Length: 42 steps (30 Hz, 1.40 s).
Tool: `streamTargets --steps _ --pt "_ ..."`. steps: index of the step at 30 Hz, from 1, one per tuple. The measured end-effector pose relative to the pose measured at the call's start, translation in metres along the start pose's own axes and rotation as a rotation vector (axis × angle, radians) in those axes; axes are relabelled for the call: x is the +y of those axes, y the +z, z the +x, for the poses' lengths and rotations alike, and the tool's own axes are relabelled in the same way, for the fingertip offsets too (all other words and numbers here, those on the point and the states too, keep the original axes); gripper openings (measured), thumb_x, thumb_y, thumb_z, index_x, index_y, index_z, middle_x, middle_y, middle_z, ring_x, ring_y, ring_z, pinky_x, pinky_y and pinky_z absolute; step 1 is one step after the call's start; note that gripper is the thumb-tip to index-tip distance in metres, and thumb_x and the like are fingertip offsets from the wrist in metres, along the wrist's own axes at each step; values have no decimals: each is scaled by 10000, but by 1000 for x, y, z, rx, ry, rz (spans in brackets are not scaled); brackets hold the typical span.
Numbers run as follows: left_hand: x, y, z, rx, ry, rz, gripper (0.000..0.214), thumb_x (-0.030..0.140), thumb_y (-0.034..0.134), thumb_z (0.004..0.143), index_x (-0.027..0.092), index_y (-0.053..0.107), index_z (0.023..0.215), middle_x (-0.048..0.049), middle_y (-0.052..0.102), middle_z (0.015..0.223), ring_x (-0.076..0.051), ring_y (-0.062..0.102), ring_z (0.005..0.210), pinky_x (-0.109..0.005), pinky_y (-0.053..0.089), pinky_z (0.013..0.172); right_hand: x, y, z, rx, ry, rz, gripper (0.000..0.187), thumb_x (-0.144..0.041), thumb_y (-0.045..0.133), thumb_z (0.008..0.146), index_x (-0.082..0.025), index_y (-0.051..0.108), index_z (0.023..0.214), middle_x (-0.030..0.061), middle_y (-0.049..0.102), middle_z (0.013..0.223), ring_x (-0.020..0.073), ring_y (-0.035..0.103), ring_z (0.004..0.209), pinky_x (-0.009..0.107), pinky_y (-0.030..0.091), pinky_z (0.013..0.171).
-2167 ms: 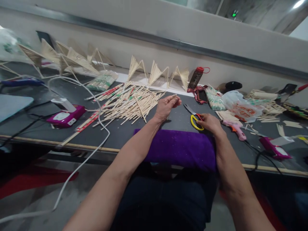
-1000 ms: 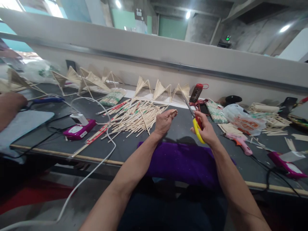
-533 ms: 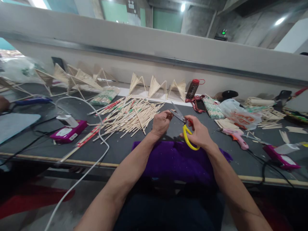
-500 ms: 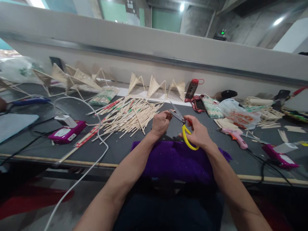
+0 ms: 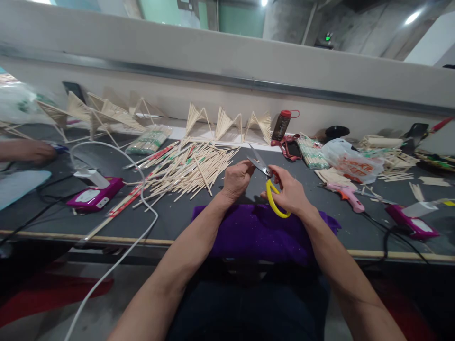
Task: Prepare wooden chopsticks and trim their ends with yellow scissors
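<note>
My right hand (image 5: pixel 288 190) is closed round the yellow handle of a pair of scissors (image 5: pixel 276 201). Their blades are spread and point up and left, with one tip by my left fingers. My left hand (image 5: pixel 237 180) is closed in a pinch at the blades; whatever it pinches is too small or hidden to make out. Under both wrists lies a purple cloth (image 5: pixel 263 232) at the table's front edge. A heap of thin wooden sticks (image 5: pixel 192 170) spreads just left of my left hand.
Fan-shaped stick models (image 5: pixel 229 124) stand along the back wall. A pink glue gun (image 5: pixel 346 195) and a plastic bag (image 5: pixel 351 161) lie right. A magenta power socket (image 5: pixel 94 195) and white cable (image 5: pixel 152 210) are left. Another person's hand (image 5: pixel 39 151) reaches in from the left.
Another person's hand has come further into view at the left, blurred. The view has shifted slightly. My hands and the scissors hold nearly the same pose, blades still spread.
</note>
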<state>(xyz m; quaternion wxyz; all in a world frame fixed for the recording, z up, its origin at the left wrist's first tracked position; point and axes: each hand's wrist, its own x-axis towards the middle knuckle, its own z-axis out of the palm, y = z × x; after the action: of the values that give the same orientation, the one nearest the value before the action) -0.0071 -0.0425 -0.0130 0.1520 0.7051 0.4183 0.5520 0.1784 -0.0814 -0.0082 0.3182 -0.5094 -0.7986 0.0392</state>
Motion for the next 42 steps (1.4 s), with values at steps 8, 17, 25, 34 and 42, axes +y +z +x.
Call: streamTargets --steps 8,17,25,34,42 --pt "-1 2 -2 -30 70 214 146 215 566 820 183 707 798 -78 712 844 -183 658 849 -243 441 761 5 1 0 -6 -57 23 603 -364 610 733 -200 450 1290 71 610 973 208 562 825 325 437 732" --pt "-5 5 -4 -33 173 336 162 213 560 834 167 689 748 -56 710 758 -153 662 739 -232 452 670 13 8 -1 -14 -67 3 570 -155 509 694 -217 482 1260 72 622 994 188 545 767 320 447 729" --pt "-8 7 -5 -61 162 332 163 187 542 831 169 693 775 -47 702 751 -148 643 710 -237 431 649 18 9 -1 -33 -57 -13 524 -166 508 696 -204 513 1218 80 638 983 187 554 752 313 444 715" --pt "-8 7 3 -133 74 220 196 272 541 849 184 704 784 -43 701 742 -150 638 723 -241 429 668 17 7 4 8 -40 12 466 -172 519 675 -200 578 1136 35 619 781 166 517 648 287 405 639" --pt "-16 -24 24 80 -317 -540 318 435 584 806 174 661 970 -27 677 722 -84 594 561 -193 430 520 49 -15 6 -27 145 485 520 -225 611 661 -216 574 1180 -40 479 661 90 389 516 236 331 507"
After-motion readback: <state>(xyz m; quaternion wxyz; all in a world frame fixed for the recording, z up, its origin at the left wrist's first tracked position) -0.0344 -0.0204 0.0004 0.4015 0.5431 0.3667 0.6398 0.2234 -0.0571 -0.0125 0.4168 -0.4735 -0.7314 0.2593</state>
